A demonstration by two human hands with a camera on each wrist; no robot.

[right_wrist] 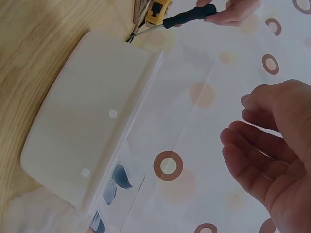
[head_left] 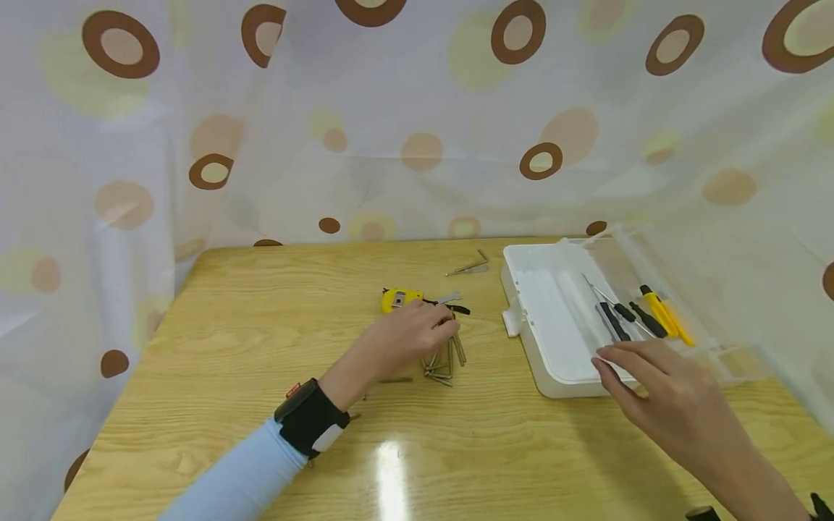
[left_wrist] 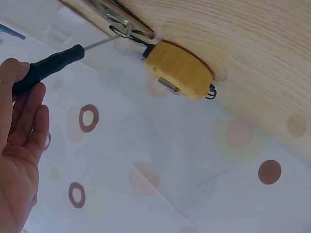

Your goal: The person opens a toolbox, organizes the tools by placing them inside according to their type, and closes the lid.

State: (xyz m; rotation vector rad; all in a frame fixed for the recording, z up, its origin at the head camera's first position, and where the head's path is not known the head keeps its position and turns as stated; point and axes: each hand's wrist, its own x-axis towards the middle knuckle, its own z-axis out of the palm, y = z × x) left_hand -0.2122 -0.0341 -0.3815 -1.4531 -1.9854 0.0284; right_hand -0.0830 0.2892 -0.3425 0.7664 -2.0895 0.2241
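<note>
My left hand [head_left: 413, 334] pinches a screwdriver by its dark handle [left_wrist: 56, 63] in the left wrist view; its thin shaft points down at a black cord loop beside a yellow tape measure [left_wrist: 180, 70]. In the head view that hand covers most of the screwdriver and hovers over a cluster of hex keys [head_left: 449, 365]. A small wrench [head_left: 449, 297] lies just behind it. My right hand [head_left: 671, 394] holds nothing, its fingers loosely bent, above the near right corner of a white toolbox [head_left: 544, 362].
Transparent lid compartments at the toolbox's right hold black-handled tools [head_left: 648, 320] and a yellow-handled tool [head_left: 661, 311]. More hex keys [head_left: 478, 262] lie toward the table's back edge. A patterned curtain [head_left: 417, 108] hangs behind the wooden table [head_left: 260, 311].
</note>
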